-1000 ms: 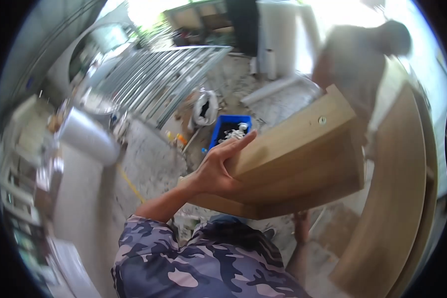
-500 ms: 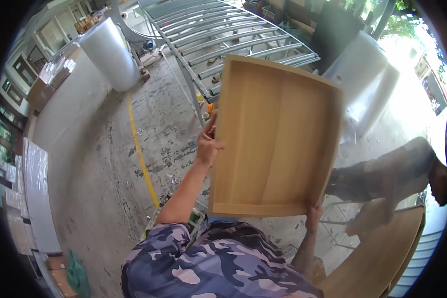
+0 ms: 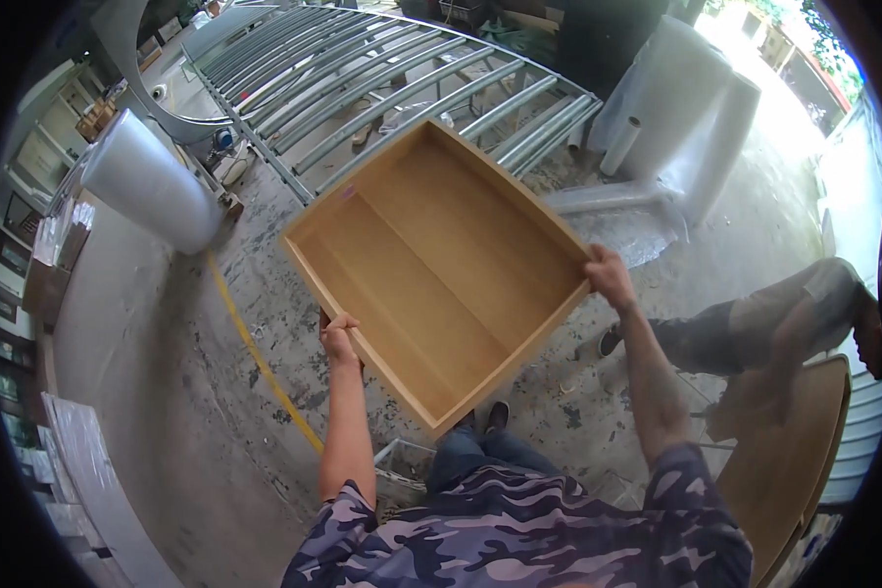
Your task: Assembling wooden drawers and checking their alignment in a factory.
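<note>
Between my hands I carry a shallow wooden box (image 3: 461,265), like a drawer, its hollow side facing up toward me. It has low rims all round and a lengthwise seam across its light brown bottom. My left hand (image 3: 339,338) grips the left rim, with the thumb over the edge and the other fingers hidden beneath. Around the right corner my right hand (image 3: 610,278) is closed, its fingers partly behind the rim. The box's far corner overlaps a metal roller conveyor (image 3: 392,98) in view; whether they touch I cannot tell.
Big rolls of clear wrap stand at the left (image 3: 152,186) and right (image 3: 676,108). At the right a person (image 3: 784,314) in shorts is beside a curved brown board (image 3: 789,461). A yellow line (image 3: 255,348) crosses the worn floor. Wrapped panels (image 3: 98,480) lean at the left.
The box has gone from nearly upright to tilted flatter and turned, showing its inside. My right hand has risen from its lower edge to the right corner, and my left hand sits lower.
</note>
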A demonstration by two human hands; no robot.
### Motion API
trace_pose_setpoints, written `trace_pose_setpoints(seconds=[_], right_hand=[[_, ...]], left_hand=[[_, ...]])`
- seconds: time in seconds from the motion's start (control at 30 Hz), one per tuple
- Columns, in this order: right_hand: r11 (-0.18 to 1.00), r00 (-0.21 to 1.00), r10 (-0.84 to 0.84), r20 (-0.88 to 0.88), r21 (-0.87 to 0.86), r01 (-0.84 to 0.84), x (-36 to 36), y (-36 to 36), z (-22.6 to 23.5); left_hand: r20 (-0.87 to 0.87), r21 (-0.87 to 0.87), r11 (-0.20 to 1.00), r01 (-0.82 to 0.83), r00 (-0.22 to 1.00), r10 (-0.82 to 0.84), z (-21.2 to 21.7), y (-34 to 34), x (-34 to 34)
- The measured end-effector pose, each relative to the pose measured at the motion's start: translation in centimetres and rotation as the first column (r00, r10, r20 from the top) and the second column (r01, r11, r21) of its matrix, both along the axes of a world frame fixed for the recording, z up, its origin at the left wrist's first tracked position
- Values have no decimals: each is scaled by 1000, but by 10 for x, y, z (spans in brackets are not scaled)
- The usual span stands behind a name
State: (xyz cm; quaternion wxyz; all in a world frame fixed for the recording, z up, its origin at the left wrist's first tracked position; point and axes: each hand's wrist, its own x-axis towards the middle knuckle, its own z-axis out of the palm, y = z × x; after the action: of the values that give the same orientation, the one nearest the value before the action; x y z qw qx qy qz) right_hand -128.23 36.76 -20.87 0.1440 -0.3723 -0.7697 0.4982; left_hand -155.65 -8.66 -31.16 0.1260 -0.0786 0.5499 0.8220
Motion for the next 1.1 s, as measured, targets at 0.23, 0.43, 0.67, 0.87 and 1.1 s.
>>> trace_pose_setpoints(seconds=[0.23,0.43,0.67,0.87,1.1], right_hand=[[952,999,37,3,302,-36,-139,104,-32],[896,983,-53,-176,426,124,-206,143,-77],[943,808,-331,-488,-160,290,-199,121,-79],[989,858,-77,-508,73,132,-179,51,-22],[959,879,277,-388,59,-276,-274,-48,28]], left_hand=[[-24,22,965,-260,965,260,7,72,-14],[-123,13,949,-315,942,314,24,123,-10],[52,-25,1000,2,999,-1,37,94,-31],[-70,-346,926,-149,989,133,55,18,-84],[-419,-807,580,-114,801,-426,88,-25,-293]])
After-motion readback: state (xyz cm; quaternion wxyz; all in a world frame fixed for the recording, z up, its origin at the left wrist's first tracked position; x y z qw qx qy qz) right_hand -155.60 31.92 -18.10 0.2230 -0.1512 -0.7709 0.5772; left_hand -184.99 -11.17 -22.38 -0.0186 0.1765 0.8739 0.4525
